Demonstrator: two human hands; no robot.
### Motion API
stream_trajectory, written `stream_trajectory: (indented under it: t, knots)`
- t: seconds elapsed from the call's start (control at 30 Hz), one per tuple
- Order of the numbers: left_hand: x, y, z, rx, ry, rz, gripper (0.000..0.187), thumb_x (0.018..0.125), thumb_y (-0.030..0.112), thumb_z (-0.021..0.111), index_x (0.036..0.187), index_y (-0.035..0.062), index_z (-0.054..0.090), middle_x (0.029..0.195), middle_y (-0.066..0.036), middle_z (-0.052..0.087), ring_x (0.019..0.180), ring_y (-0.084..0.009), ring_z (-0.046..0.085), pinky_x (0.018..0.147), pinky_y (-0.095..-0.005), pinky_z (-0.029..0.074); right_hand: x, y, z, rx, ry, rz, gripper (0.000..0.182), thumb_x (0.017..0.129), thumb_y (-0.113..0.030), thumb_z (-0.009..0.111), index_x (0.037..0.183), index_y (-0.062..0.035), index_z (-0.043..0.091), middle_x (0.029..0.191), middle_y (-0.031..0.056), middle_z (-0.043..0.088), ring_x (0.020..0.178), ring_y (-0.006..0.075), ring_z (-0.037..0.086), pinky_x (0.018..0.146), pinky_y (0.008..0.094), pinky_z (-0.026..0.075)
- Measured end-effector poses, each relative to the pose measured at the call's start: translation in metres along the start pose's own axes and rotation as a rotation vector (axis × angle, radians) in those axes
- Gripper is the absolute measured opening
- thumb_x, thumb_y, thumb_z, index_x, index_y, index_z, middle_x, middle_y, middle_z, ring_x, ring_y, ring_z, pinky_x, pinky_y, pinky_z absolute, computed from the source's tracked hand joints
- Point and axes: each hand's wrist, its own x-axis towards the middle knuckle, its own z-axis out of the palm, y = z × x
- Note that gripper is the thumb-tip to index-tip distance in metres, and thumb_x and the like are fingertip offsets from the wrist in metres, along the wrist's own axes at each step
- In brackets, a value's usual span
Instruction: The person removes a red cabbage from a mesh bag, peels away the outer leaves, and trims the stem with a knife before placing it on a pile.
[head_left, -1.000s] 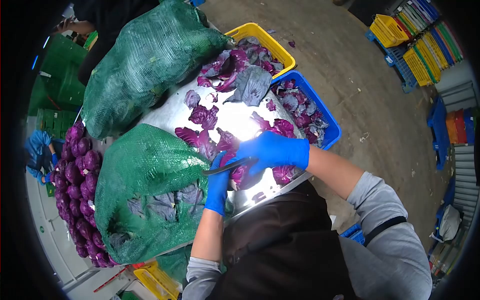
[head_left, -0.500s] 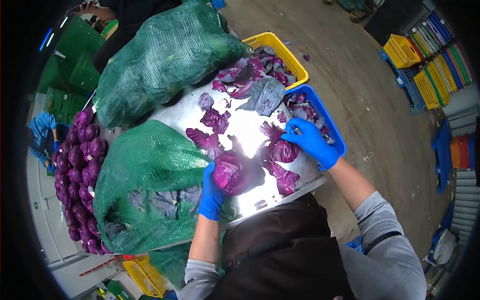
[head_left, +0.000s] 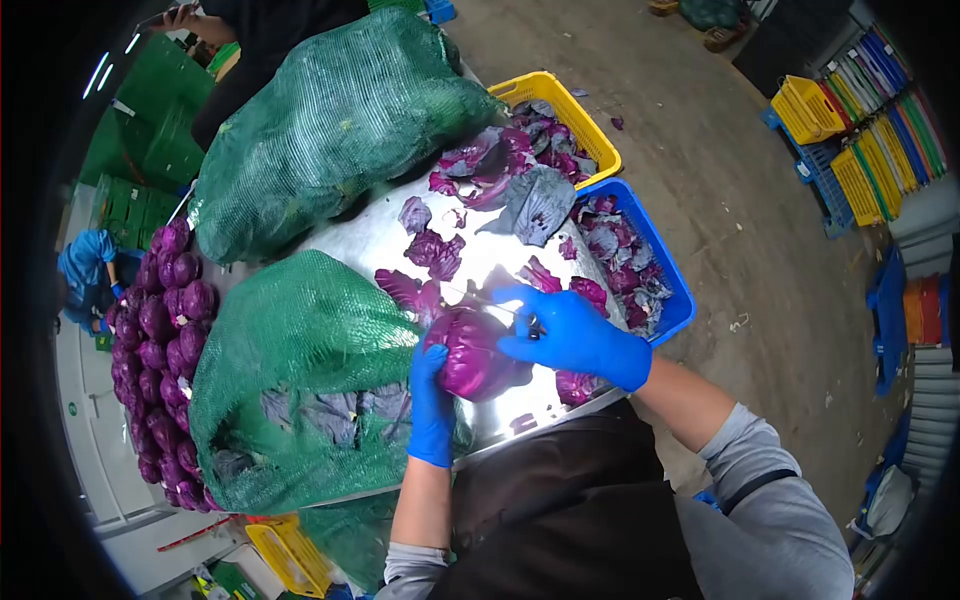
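Note:
A red cabbage [head_left: 470,358] rests on the metal table [head_left: 505,255] in front of me. My left hand [head_left: 431,405], in a blue glove, grips its left side. My right hand [head_left: 585,340], also gloved in blue, is closed around a small knife [head_left: 484,299] with a dark handle, its thin blade reaching over the top of the cabbage. The right fingertips lie at the cabbage's right side. Loose purple leaves [head_left: 433,254] are scattered behind it, and another leaf [head_left: 575,387] lies below my right hand.
A green mesh sack [head_left: 310,330] with leaves inside lies left; a fuller mesh sack [head_left: 330,130] lies behind. Yellow [head_left: 610,150] and blue [head_left: 683,290] crates of leaves stand along the right edge. Cabbages [head_left: 160,350] are piled far left. Two people [head_left: 88,262] are nearby.
My right hand has moved left from the loose leaves to the cabbage, bringing the knife over it. The left hand still holds the cabbage.

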Motion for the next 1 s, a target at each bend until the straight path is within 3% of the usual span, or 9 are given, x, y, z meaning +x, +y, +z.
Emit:
stream_trajectory:
  t: [0.1, 0.37, 0.47, 0.53, 0.63, 0.77, 0.83, 0.9, 1.0]
  knots:
    - [-0.005, -0.003, 0.010, 0.179, 0.087, 0.094, 0.054, 0.077, 0.012, 0.062, 0.127, -0.0005, 0.045, 0.113, -0.009, 0.056, 0.099, -0.0163, 0.056, 0.089, -0.0291, 0.045, -0.002, 0.002, 0.021, -0.266, 0.295, -0.372, 0.047, 0.074, -0.040, 0.068, 0.108, -0.0083, 0.059, 0.081, 0.0104, 0.066, 0.072, 0.0251, 0.066, 0.067, 0.0336, 0.052]
    - [-0.015, -0.003, 0.017, 0.279, 0.066, 0.110, 0.057, 0.074, 0.003, 0.063, 0.128, -0.0002, 0.045, 0.115, -0.010, 0.055, 0.101, -0.0160, 0.055, 0.088, -0.0283, 0.045, -0.003, 0.003, 0.020, -0.281, -0.094, -0.030, 0.039, 0.073, -0.030, 0.063, 0.107, -0.0126, 0.059, 0.081, 0.0139, 0.064, 0.070, 0.0292, 0.064, 0.063, 0.0381, 0.051]
    - [-0.015, -0.002, 0.012, 0.316, 0.056, 0.080, 0.061, 0.072, 0.008, 0.065, 0.129, 0.0000, 0.043, 0.118, -0.011, 0.054, 0.105, -0.0181, 0.054, 0.092, -0.0299, 0.043, 0.003, 0.041, 0.017, -0.413, 0.184, -0.327, 0.030, 0.072, -0.026, 0.061, 0.100, -0.0146, 0.063, 0.078, 0.0130, 0.065, 0.068, 0.0278, 0.064, 0.062, 0.0384, 0.051]
    - [-0.014, -0.005, 0.003, 0.141, -0.053, 0.073, 0.071, 0.069, 0.019, 0.069, 0.130, -0.0006, 0.041, 0.123, -0.012, 0.052, 0.111, -0.0212, 0.051, 0.098, -0.0328, 0.039, 0.007, 0.039, -0.007, -0.347, 0.131, 0.113, 0.026, 0.075, -0.029, 0.062, 0.096, -0.0143, 0.066, 0.081, 0.0128, 0.065, 0.069, 0.0283, 0.064, 0.063, 0.0389, 0.052]
    - [-0.013, -0.008, -0.004, -0.033, -0.129, -0.005, 0.080, 0.063, 0.030, 0.071, 0.130, -0.0017, 0.041, 0.126, -0.014, 0.050, 0.116, -0.0238, 0.049, 0.102, -0.0348, 0.035, 0.004, 0.019, -0.028, -0.384, 0.091, 0.139, 0.031, 0.079, -0.035, 0.062, 0.099, -0.0120, 0.068, 0.085, 0.0135, 0.066, 0.070, 0.0269, 0.065, 0.065, 0.0375, 0.052]
    - [-0.008, -0.005, 0.004, 0.182, -0.171, 0.103, 0.083, 0.060, 0.033, 0.071, 0.129, -0.0025, 0.042, 0.126, -0.015, 0.050, 0.116, -0.0256, 0.049, 0.102, -0.0366, 0.035, -0.001, 0.003, -0.004, 0.081, -0.047, -0.038, 0.044, 0.080, -0.041, 0.064, 0.110, -0.0082, 0.063, 0.083, 0.0159, 0.065, 0.072, 0.0220, 0.065, 0.066, 0.0338, 0.050]
    - [-0.009, -0.001, 0.005, 0.176, -0.192, 0.087, 0.082, 0.060, 0.032, 0.070, 0.129, -0.0026, 0.042, 0.126, -0.015, 0.049, 0.116, -0.0261, 0.048, 0.102, -0.0373, 0.036, 0.001, 0.011, -0.003, 0.189, -0.143, 0.149, 0.039, 0.078, -0.035, 0.065, 0.104, -0.0066, 0.065, 0.080, 0.0164, 0.064, 0.070, 0.0242, 0.065, 0.065, 0.0348, 0.050]
    - [-0.012, 0.000, 0.003, 0.169, -0.206, 0.075, 0.082, 0.060, 0.031, 0.069, 0.129, -0.0028, 0.042, 0.127, -0.015, 0.049, 0.117, -0.0266, 0.048, 0.102, -0.0379, 0.037, 0.001, 0.033, 0.008, -0.054, 0.016, -0.223, 0.032, 0.076, -0.029, 0.065, 0.096, -0.0038, 0.066, 0.079, 0.0170, 0.064, 0.070, 0.0278, 0.065, 0.064, 0.0363, 0.050]
    - [-0.017, -0.013, -0.020, -0.195, -0.280, -0.102, 0.072, 0.071, 0.041, 0.060, 0.130, 0.0023, 0.043, 0.125, -0.017, 0.051, 0.112, -0.0313, 0.051, 0.098, -0.0480, 0.040, -0.005, 0.021, -0.007, 0.182, -0.079, 0.089, 0.028, 0.074, -0.024, 0.064, 0.092, -0.0026, 0.065, 0.079, 0.0168, 0.064, 0.070, 0.0307, 0.064, 0.064, 0.0372, 0.051]
